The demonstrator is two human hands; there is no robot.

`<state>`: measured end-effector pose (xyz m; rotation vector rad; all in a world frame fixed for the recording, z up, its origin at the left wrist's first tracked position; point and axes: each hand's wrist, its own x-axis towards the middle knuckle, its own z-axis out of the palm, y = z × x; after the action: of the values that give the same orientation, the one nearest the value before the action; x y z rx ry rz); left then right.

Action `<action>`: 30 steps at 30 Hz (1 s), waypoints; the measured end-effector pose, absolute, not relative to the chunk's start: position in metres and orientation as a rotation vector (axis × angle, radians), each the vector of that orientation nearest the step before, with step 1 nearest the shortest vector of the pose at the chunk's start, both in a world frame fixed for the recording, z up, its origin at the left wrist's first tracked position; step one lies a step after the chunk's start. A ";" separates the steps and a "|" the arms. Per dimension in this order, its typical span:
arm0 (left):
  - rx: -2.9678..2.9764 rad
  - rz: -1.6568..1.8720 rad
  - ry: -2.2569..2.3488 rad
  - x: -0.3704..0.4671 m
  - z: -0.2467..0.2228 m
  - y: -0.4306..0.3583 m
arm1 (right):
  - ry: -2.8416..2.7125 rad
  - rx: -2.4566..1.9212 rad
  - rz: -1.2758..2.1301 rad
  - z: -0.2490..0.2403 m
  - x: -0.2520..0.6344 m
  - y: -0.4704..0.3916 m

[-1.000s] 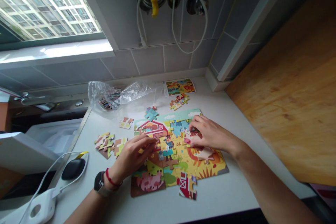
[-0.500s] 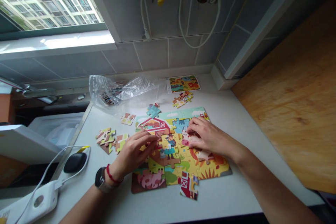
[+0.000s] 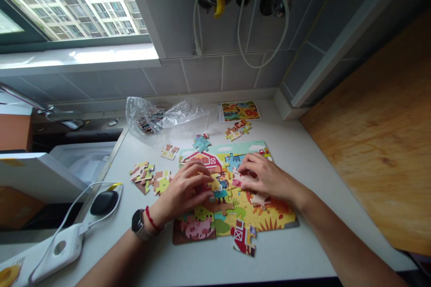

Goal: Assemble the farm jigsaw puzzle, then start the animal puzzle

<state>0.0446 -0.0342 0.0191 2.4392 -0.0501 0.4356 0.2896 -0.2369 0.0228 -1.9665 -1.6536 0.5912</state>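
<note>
A partly joined farm jigsaw puzzle (image 3: 240, 211) lies on the white counter. My left hand (image 3: 188, 186) rests over its left middle, fingers stretched out and apart, beside the pieces showing a farmer (image 3: 221, 188). My right hand (image 3: 267, 177) has its fingers curled round a cow puzzle piece (image 3: 237, 178) on the puzzle's right half. Under that palm, a pale piece (image 3: 260, 200) pokes out, lying on top of the others. A red barn piece (image 3: 244, 237) overlaps the front edge. My fingers partly hide the middle of the picture.
Loose pieces lie left of the puzzle (image 3: 142, 176) and behind it (image 3: 202, 143). A clear plastic bag (image 3: 182, 114) and a picture card (image 3: 240, 111) are at the back. A white power strip (image 3: 57, 251) and black charger (image 3: 104, 202) stand left, near the sink.
My left hand has shifted slightly over the farmer pieces, its fingers spreading apart. My right hand stays on the cow piece. The whole view has moved a little.
</note>
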 end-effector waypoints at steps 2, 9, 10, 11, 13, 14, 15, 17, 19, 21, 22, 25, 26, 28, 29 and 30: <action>2.476 0.401 -0.043 0.044 0.016 -0.034 | -1.649 -1.939 0.572 0.022 0.292 -0.236; 2.490 0.405 -0.061 0.044 0.008 -0.032 | -1.559 -1.853 0.395 0.018 0.296 -0.233; 2.487 0.416 -0.052 0.043 0.009 -0.032 | -1.551 -1.846 0.376 0.019 0.296 -0.233; 2.485 0.426 -0.040 0.043 0.010 -0.032 | -1.543 -1.840 0.357 0.019 0.296 -0.233; 2.481 0.437 -0.004 0.042 0.012 -0.031 | -1.526 -1.828 0.325 0.021 0.296 -0.233; 2.479 0.441 0.014 0.042 0.013 -0.031 | -1.516 -1.825 0.311 0.021 0.296 -0.233; 2.481 0.447 0.024 0.042 0.014 -0.031 | -1.508 -1.824 0.301 0.021 0.295 -0.232; 2.494 0.446 0.009 0.041 0.016 -0.031 | -1.491 -1.829 0.285 0.020 0.295 -0.231; 2.521 0.413 -0.022 0.039 0.016 -0.034 | -1.486 -1.831 0.280 0.020 0.294 -0.230; 2.555 0.345 -0.044 0.038 0.016 -0.037 | -1.492 -1.826 0.277 0.019 0.293 -0.230; 2.568 0.311 -0.052 0.038 0.015 -0.039 | -1.499 -1.822 0.277 0.019 0.292 -0.229; 2.575 0.269 -0.071 0.038 0.013 -0.043 | -1.513 -1.804 0.276 0.020 0.289 -0.229; 2.571 0.270 -0.075 0.038 0.013 -0.044 | -1.517 -1.798 0.276 0.020 0.289 -0.229; 2.563 0.270 -0.073 0.038 0.013 -0.044 | -1.516 -1.790 0.273 0.021 0.288 -0.228; 2.561 0.268 -0.067 0.038 0.013 -0.044 | -1.511 -1.791 0.271 0.021 0.289 -0.228; 2.559 0.266 -0.059 0.038 0.013 -0.045 | -1.504 -1.796 0.273 0.021 0.289 -0.228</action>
<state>0.0382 -0.0445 0.0127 2.5594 -0.0592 0.2661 0.2889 -0.2281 0.0213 -1.7957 -1.5041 0.2726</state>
